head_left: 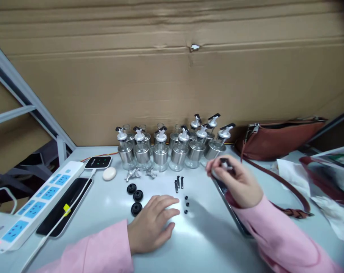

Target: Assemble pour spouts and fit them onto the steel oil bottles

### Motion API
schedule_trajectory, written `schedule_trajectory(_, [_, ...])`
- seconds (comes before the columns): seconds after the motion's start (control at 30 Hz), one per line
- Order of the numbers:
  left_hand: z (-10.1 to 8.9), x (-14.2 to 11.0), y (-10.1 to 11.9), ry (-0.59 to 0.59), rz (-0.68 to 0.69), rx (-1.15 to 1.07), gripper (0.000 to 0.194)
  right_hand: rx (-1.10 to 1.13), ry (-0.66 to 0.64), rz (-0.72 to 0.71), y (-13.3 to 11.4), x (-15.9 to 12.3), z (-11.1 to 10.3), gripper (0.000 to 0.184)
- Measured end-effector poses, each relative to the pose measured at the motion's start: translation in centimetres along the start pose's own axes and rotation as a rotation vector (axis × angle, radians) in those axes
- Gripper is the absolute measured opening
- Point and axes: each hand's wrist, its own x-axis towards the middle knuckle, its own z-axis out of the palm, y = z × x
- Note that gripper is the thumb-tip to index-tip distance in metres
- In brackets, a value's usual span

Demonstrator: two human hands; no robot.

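Note:
My left hand (154, 222) lies flat on the white table (206, 242), fingers stretched out and holding nothing, just right of three black round caps (135, 197). Near its fingertips sit three tiny black beads (186, 204) and three small dark pins (178, 183). My right hand (236, 182) is raised a little above the table with its fingers pinched on a small silver and black spout piece (224, 163). Behind stand several glass and steel bottles with spout tops (172, 149). A few loose silver spouts (140, 173) lie before the bottles.
A white power strip with blue sockets (32, 204) and a black phone (64, 206) lie at left, with a small black device (98, 162) and a white oval object (109, 173). A brown leather bag (280, 138) and papers (311, 178) sit right. A cardboard wall stands behind.

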Motion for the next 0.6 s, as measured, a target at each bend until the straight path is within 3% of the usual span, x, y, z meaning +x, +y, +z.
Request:
schedule_trajectory(0.07, [0.1,0.1,0.1,-0.068,0.034,-0.001,0.022,-0.276,0.108,-0.070,-1.0,2.0,-2.2,0.005])
schedule_trajectory(0.13, [0.2,0.2,0.1,-0.122,0.063,0.005,0.017,-0.497,0.132,-0.167,-2.1,4.5,-3.5,0.008])
schedule_trajectory(0.23, [0.4,0.2,0.1,-0.152,0.075,0.021,0.013,-0.743,0.012,-0.339,-3.7,9.6,-3.7,0.010])
schedule_trajectory(0.33, [0.6,0.0,0.0,-0.185,0.073,0.020,0.013,-0.923,-0.168,-0.379,-4.5,15.2,-2.2,0.007])
schedule_trajectory(0.43, [0.9,-0.2,-0.1,-0.244,0.066,0.003,0.016,-1.001,-0.339,-0.329,-3.9,19.6,0.0,0.018])
schedule_trajectory(0.6, [1.3,-0.6,-0.3,-0.309,0.000,-0.040,0.024,-1.056,-0.487,-0.263,-1.4,21.8,2.8,0.014])
